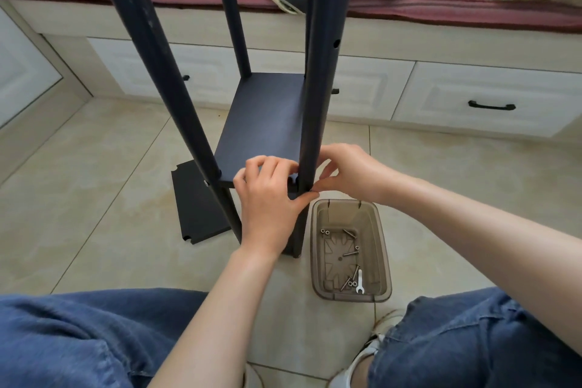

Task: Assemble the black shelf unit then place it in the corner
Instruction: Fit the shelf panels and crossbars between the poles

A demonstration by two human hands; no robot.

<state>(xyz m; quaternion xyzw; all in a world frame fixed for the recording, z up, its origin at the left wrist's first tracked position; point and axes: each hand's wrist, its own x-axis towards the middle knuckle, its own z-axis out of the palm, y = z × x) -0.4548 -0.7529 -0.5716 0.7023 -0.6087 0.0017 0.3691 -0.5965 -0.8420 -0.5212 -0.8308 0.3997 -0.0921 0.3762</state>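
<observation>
The black shelf unit stands on the tiled floor with several tall black posts; the near right post (318,98) rises in front of me. A black shelf board (264,123) sits between the posts. My left hand (267,195) grips the board's near right corner, thumb under it against the post. My right hand (346,172) pinches at the same post from the right, at the joint; what it pinches is hidden. A second black board (196,208) lies flat on the floor to the left.
A brown translucent tub (381,249) with several bolts and a small white wrench (359,282) stands right of the post's foot. A white drawer bench (472,94) with a pink cushion runs along the back. My knees in blue jeans frame the bottom.
</observation>
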